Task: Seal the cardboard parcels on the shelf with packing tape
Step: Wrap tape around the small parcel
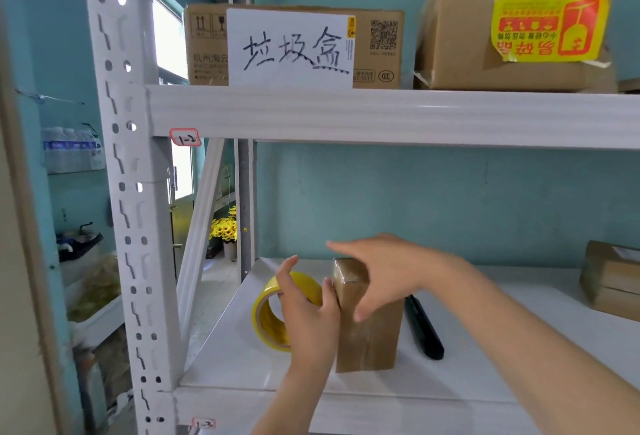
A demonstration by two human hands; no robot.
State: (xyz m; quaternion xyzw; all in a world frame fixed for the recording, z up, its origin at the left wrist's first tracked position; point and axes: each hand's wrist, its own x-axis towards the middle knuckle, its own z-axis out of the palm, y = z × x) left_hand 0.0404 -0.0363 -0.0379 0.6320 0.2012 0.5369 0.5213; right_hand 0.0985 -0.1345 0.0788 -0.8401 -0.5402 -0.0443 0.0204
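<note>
Teal wall [450, 199] backs a white metal shelving unit [381, 116] that fills the view. On the upper level sits a large cardboard box [457, 36] with a yellow and red sticker [547, 29]. Beside it is a second box [377, 53], fronted by a white paper sign [291, 46] with handwritten characters.

On the lower shelf board [519, 348], a stack of flat parcels [609, 282] lies at the far right edge. Near the middle stands the small parcel [370, 348] being worked on, upright on its end, with glossy tape visible over its top corner.

The right hand [388, 272] reaches in from the right, fingers straight and spread over the parcel's top, thumb down on the front face. The left hand [308, 310] is at the parcel's left edge, its thumb [328, 291] touching the cardboard. It lies in front of a yellow tape roll [266, 323] standing on edge just left of the parcel. Whether its lower fingers hook the roll cannot be told.

A black pen-like tool [424, 334] lies on the board just right of the parcel.

The step looks like smoothing tape over the top. The tall, narrow parcel may tip, so the right hand should press straight down while the left thumb rubs the tape flat along the edge. The roll is best kept close, so the strip stays taut and does not wrinkle or stick to itself.
</note>
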